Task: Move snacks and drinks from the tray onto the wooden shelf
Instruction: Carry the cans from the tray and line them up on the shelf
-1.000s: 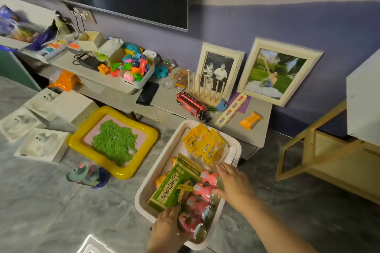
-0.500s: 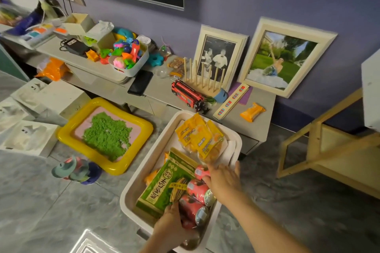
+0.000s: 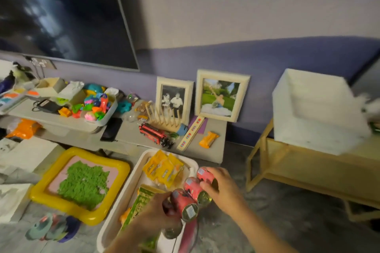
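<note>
Presently both hands, left hand (image 3: pixel 152 209) & right hand (image 3: pixel 222 186), grip the pink cylindrical drink cans (image 3: pixel 192 189) as a row, lifting toward the pale wooden shelf (image 3: pixel 308 170) at 3 o'clock.

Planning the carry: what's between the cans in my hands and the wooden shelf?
Head view: only bare grey floor lies between the pink cans and the wooden shelf.

Glossy pink cans (image 3: pixel 193 189) with shiny metal ends, a smooth white plastic tray (image 3: pixel 115 220), a pale matt wooden shelf (image 3: pixel 308 170).

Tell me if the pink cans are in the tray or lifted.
Lifted: both hands, left and right, hold the pink cans above the tray.
</note>
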Demonstrator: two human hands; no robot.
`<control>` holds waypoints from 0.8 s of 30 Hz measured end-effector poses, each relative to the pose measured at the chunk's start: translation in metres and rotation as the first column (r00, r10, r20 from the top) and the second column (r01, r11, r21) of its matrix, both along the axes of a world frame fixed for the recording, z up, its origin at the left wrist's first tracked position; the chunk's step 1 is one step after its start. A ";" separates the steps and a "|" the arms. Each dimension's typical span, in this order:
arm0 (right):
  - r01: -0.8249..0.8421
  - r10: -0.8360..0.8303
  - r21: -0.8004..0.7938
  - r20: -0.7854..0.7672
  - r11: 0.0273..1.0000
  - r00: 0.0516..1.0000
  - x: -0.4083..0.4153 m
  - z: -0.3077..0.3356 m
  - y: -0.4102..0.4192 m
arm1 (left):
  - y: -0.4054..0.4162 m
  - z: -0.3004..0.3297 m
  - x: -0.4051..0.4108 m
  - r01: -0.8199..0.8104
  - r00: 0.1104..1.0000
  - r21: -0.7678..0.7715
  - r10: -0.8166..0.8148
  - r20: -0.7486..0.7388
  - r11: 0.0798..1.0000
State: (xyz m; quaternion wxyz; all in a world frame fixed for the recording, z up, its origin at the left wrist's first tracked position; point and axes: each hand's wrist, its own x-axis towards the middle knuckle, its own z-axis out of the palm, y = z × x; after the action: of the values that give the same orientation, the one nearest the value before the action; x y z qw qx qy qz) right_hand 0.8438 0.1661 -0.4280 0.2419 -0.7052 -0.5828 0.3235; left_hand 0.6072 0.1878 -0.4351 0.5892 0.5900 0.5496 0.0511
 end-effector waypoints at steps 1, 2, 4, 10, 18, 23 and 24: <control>-0.010 0.011 0.018 -0.041 1.000 0.999 0.019 0.015 -0.008 | 0.006 0.016 0.011 0.023 1.000 -0.028 -0.022 0.018 0.999; -0.022 0.023 0.020 -0.051 1.000 0.998 0.040 0.029 -0.018 | 0.012 0.033 0.025 0.049 0.999 -0.052 -0.048 0.025 0.997; -0.044 0.044 -0.027 -0.003 0.999 0.999 0.082 0.063 -0.041 | 0.020 0.074 0.061 0.132 0.990 -0.066 -0.128 0.051 0.989; 0.140 -0.137 0.003 0.212 0.990 0.968 0.197 0.142 -0.123 | 0.015 0.168 0.192 0.385 0.922 -0.078 -0.380 0.065 0.920; 0.417 -0.396 -0.013 0.285 0.909 0.873 0.325 0.219 -0.214 | -0.033 0.220 0.360 0.651 0.749 0.070 -0.654 0.107 0.756; 0.515 -0.483 -0.034 0.296 0.857 0.824 0.394 0.242 -0.241 | -0.046 0.230 0.449 0.730 0.654 0.223 -0.755 0.049 0.646; 0.530 -0.497 -0.036 0.299 0.847 0.814 0.408 0.244 -0.243 | -0.047 0.231 0.466 0.732 0.649 0.241 -0.760 0.040 0.638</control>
State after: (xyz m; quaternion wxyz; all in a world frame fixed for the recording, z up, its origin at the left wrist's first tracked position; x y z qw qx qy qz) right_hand 1.2522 -0.0766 -0.1839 0.1938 -0.8876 -0.3784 0.1773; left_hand 1.0731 0.1408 -0.2040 0.5303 0.8162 0.2062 -0.1005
